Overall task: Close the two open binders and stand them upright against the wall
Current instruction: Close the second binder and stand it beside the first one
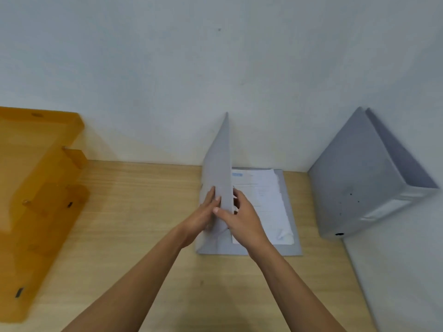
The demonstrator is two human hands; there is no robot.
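A grey binder (288,238) lies open on the wooden desk near the back wall, with a stack of white papers (266,202) on its right half. Its left cover (219,164) is raised almost vertical. My left hand (203,216) presses flat on the outer face of that cover. My right hand (239,216) grips the cover's near edge, thumb on the outside and fingers on the inner side. A second grey binder (359,180) is closed and stands upright in the right corner, leaning against the wall.
An orange translucent tiered file tray (36,200) occupies the left of the desk (143,212). The white wall (167,80) runs along the back, and a side wall (407,271) bounds the desk on the right.
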